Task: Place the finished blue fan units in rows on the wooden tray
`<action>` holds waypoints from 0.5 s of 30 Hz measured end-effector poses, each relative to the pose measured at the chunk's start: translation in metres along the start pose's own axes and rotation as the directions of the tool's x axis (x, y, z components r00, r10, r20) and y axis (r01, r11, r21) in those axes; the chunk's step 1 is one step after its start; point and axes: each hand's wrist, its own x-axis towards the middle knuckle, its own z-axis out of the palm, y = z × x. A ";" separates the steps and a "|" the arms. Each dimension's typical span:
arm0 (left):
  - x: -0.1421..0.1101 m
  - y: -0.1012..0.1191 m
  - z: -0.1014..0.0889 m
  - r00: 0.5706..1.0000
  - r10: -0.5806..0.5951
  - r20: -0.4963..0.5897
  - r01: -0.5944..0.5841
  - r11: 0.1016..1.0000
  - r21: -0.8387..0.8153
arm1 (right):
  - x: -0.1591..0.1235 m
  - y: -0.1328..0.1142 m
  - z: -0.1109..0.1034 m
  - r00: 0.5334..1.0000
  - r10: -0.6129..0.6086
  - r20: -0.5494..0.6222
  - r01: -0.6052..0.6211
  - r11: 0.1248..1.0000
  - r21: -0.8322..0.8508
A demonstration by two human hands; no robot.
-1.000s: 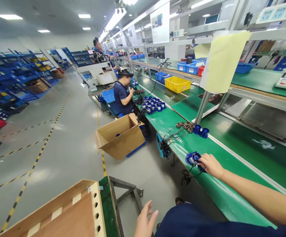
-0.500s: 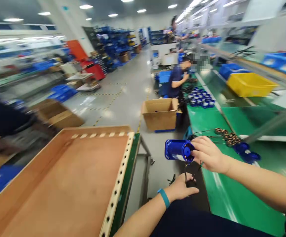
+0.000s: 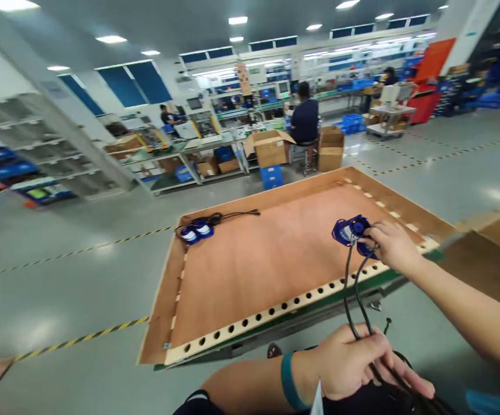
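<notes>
My right hand [image 3: 390, 245] grips a blue round part [image 3: 350, 230] and holds it over the right side of a large wooden tray [image 3: 250, 262]. Black cables [image 3: 353, 288] hang from the part down to my left hand [image 3: 356, 363], which is closed around them near the bottom edge; a teal band sits on that wrist. Two more blue parts [image 3: 196, 231] with a black cable lie in the tray's far left corner.
The tray's near rim has a row of holes and rests on a green-edged cart. An open cardboard box [image 3: 489, 262] stands at the right. Across the grey floor, people sit at benches with cardboard boxes [image 3: 271, 148] and blue bins.
My view has swung from the green conveyor bench round to the wooden tray. My right hand has carried the blue part over the tray, and my left hand has gathered its cables.
</notes>
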 end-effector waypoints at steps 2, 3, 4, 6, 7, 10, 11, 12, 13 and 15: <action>-0.029 0.022 -0.029 0.975 0.111 -0.195 -0.139 0.981 -0.137 | 0.049 -0.037 0.064 0.992 -0.051 0.112 0.042 0.995 0.086; -0.041 0.031 -0.045 0.942 0.159 -0.295 -0.216 0.962 -0.170 | 0.074 -0.059 0.095 0.982 -0.076 0.175 0.055 0.991 0.122; -0.053 0.040 -0.061 0.902 0.199 -0.384 -0.287 0.939 -0.188 | 0.098 -0.082 0.123 0.965 -0.101 0.241 0.066 0.986 0.151; -0.073 0.057 -0.092 0.810 0.250 -0.530 -0.409 0.889 -0.207 | 0.144 -0.128 0.173 0.918 -0.159 0.365 0.091 0.977 0.195; -0.081 0.066 -0.106 0.767 0.259 -0.587 -0.458 0.862 -0.218 | 0.166 -0.150 0.195 0.893 -0.182 0.412 0.102 0.972 0.210; -0.100 0.096 -0.147 0.664 0.282 -0.692 -0.580 0.778 -0.240 | 0.225 -0.207 0.251 0.837 -0.247 0.488 0.149 0.961 0.232; -0.105 0.107 -0.160 0.634 0.291 -0.716 -0.612 0.755 -0.235 | 0.241 -0.221 0.268 0.825 -0.271 0.496 0.170 0.956 0.238; -0.109 0.117 -0.173 0.604 0.298 -0.739 -0.638 0.737 -0.224 | 0.257 -0.233 0.283 0.815 -0.297 0.498 0.194 0.949 0.248; -0.113 0.127 -0.186 0.573 0.298 -0.764 -0.656 0.725 -0.210 | 0.271 -0.243 0.298 0.807 -0.324 0.494 0.218 0.940 0.261; -0.118 0.145 -0.211 0.509 0.262 -0.820 -0.667 0.722 -0.184 | 0.295 -0.257 0.325 0.796 -0.370 0.478 0.254 0.922 0.291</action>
